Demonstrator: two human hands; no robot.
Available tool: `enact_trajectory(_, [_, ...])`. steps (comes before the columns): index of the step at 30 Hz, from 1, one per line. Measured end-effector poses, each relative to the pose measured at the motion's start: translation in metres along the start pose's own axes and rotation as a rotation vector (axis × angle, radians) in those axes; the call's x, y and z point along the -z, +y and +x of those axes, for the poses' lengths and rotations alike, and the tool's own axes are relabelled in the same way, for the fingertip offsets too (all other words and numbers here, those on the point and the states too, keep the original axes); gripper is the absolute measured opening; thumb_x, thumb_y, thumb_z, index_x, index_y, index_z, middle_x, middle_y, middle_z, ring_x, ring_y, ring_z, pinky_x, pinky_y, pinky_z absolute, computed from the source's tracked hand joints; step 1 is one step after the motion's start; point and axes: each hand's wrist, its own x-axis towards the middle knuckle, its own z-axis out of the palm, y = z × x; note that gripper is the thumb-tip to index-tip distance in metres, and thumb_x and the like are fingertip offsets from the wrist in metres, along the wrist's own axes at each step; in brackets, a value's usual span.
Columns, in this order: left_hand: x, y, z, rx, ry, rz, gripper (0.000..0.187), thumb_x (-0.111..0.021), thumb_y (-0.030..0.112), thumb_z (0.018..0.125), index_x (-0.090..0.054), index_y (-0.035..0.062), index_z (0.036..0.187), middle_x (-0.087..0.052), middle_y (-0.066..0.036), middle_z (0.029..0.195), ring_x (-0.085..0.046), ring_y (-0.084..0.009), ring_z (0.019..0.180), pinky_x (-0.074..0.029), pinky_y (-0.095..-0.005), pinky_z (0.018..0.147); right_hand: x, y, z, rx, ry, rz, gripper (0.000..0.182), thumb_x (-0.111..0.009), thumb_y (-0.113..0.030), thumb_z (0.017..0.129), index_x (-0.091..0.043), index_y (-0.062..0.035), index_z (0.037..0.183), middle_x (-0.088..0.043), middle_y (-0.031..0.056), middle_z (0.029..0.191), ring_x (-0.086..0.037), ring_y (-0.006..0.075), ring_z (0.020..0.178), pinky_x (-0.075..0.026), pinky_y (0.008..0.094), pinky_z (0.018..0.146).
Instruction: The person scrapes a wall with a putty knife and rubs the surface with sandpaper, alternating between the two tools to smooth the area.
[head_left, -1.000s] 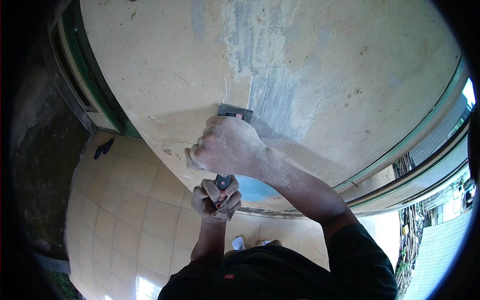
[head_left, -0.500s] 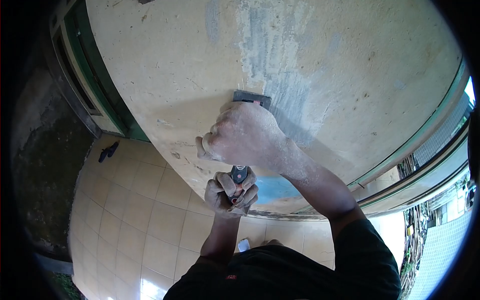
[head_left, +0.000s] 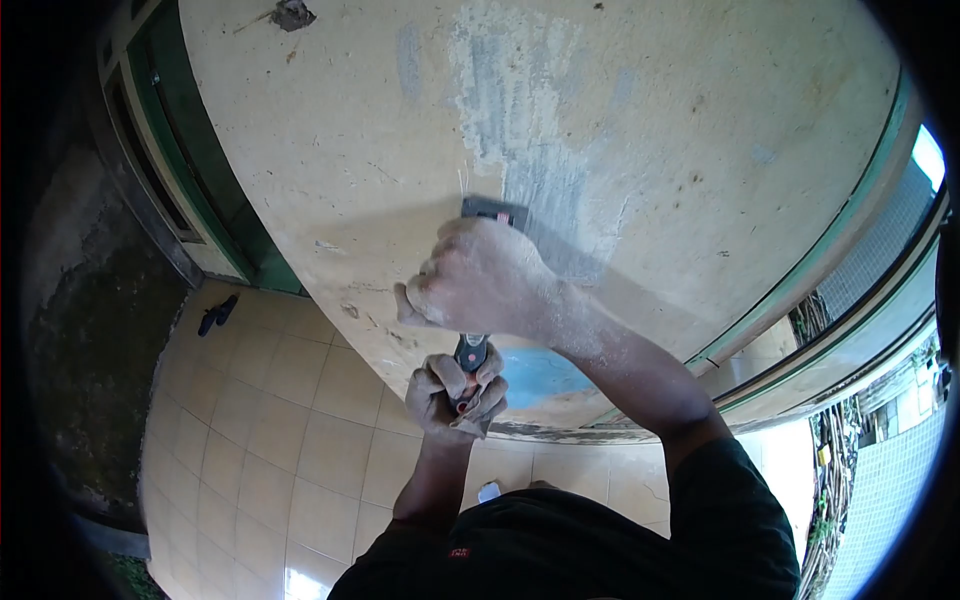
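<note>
Tan floor tiles spread at your left, with dark footwear on them. Nearer the middle, your left grip is closed around the lower handle of the tool, in front of the wall. That handle looks rigid and fairly light; it should bear firm holding, though dust on your skin could let it slide, so wrap your fingers low on it. Just above and to the right, your right grip covers the tool's middle; its hold is hidden, so whether it is closed cannot be told. Brace behind the dark flat head, probably stiff. Rightward, a grey-white patch runs up beside that head.
</note>
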Motion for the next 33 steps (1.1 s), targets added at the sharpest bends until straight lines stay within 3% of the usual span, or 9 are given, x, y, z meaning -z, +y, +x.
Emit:
enact_trajectory(2, [0.012, -0.005, -0.023, 0.037, 0.032, 0.036, 0.032, -0.04, 0.024, 0.091, -0.049, 0.0043, 0.067, -0.043, -0.015, 0.087, -0.036, -0.0092, 0.046, -0.029, -0.0188, 0.039, -0.019, -0.017, -0.014, 0.043, -0.098, 0.012, 0.012, -0.058, -0.025, 0.077, -0.056, -0.0137, 0.073, -0.051, -0.0005, 0.048, -0.057, 0.0135, 0.051, -0.045, 0.0295, 0.051])
enact_trajectory(4, [0.027, -0.008, -0.043, 0.063, 0.074, 0.07, 0.037, -0.039, 0.031, 0.093, -0.048, 0.0051, 0.067, -0.044, -0.014, 0.088, -0.037, -0.0076, 0.046, -0.028, -0.0183, 0.038, -0.042, -0.03, -0.034, 0.023, 0.052, 0.155, 0.018, -0.059, -0.023, 0.077, -0.054, -0.0111, 0.065, -0.053, 0.0009, 0.048, -0.057, 0.0159, 0.05, -0.044, 0.0308, 0.05])
enact_trajectory(9, [0.048, -0.005, -0.091, 0.166, 0.354, 0.222, 0.039, -0.043, 0.037, 0.091, -0.051, 0.0055, 0.07, -0.043, -0.013, 0.086, -0.038, -0.0087, 0.047, -0.03, -0.0178, 0.037, -0.083, -0.072, -0.062, -0.135, 0.131, 0.391, 0.027, -0.058, -0.02, 0.078, -0.051, -0.0085, 0.054, -0.054, 0.0035, 0.048, -0.057, 0.0198, 0.05, -0.045, 0.0327, 0.051])
enact_trajectory(15, [0.048, -0.008, -0.131, 0.151, 0.476, 0.154, 0.034, -0.04, 0.03, 0.091, -0.052, 0.0046, 0.072, -0.042, -0.014, 0.088, -0.038, -0.0104, 0.047, -0.031, -0.0175, 0.036, -0.097, -0.106, -0.063, -0.153, 0.076, 0.561, 0.027, -0.058, -0.02, 0.078, -0.051, -0.007, 0.055, -0.054, 0.004, 0.051, -0.057, 0.0186, 0.054, -0.046, 0.0314, 0.055])
enact_trajectory(19, [0.034, -0.014, -0.12, 0.081, 0.401, 0.061, 0.033, -0.04, 0.028, 0.09, -0.049, 0.0027, 0.072, -0.043, -0.016, 0.088, -0.039, -0.0111, 0.046, -0.029, -0.0179, 0.035, -0.075, -0.103, -0.047, -0.104, 0.09, 0.629, 0.023, -0.059, -0.021, 0.076, -0.052, -0.0081, 0.059, -0.052, 0.0017, 0.055, -0.056, 0.0157, 0.058, -0.046, 0.0291, 0.06])
enact_trajectory(24, [0.034, -0.013, -0.087, -0.022, 0.207, 0.062, 0.033, -0.046, 0.031, 0.09, -0.05, 0.0034, 0.071, -0.044, -0.015, 0.089, -0.041, -0.0091, 0.045, -0.028, -0.0166, 0.036, -0.063, -0.073, -0.021, -0.033, 0.3, 0.504, 0.03, -0.056, -0.016, 0.071, -0.043, -0.0097, 0.045, -0.045, 0.0, 0.044, -0.05, 0.016, 0.045, -0.044, 0.0284, 0.052])
enact_trajectory(26, [0.044, -0.006, -0.075, -0.028, 0.088, 0.065, 0.029, -0.048, 0.031, 0.09, -0.059, 0.0057, 0.08, -0.043, -0.015, 0.089, -0.042, -0.0099, 0.05, -0.032, -0.0178, 0.039, -0.06, -0.058, -0.014, -0.046, 0.221, 0.481, 0.03, -0.056, -0.016, 0.072, -0.043, -0.0097, 0.045, -0.045, 0.0001, 0.044, -0.05, 0.016, 0.045, -0.044, 0.0284, 0.052])
enact_trajectory(28, [0.05, -0.002, -0.065, -0.023, 0.06, 0.044, 0.031, -0.048, 0.031, 0.091, -0.058, 0.0049, 0.079, -0.043, -0.015, 0.089, -0.042, -0.0097, 0.051, -0.033, -0.0171, 0.039, -0.057, -0.049, -0.01, -0.075, 0.084, 0.391, 0.034, -0.055, -0.016, 0.076, -0.042, -0.0105, 0.045, -0.046, -0.0007, 0.044, -0.051, 0.015, 0.046, -0.045, 0.0282, 0.052])
enact_trajectory(33, [0.059, 0.003, -0.05, 0.007, -0.025, 0.048, 0.037, -0.051, 0.034, 0.09, -0.052, 0.0019, 0.072, -0.042, -0.015, 0.087, -0.044, -0.0087, 0.052, -0.035, -0.0158, 0.039, -0.059, -0.047, -0.006, 0.006, 0.039, 0.199, 0.026, -0.057, -0.019, 0.079, -0.05, -0.0113, 0.055, -0.049, -0.0022, 0.046, -0.053, 0.0129, 0.047, -0.045, 0.0271, 0.055])
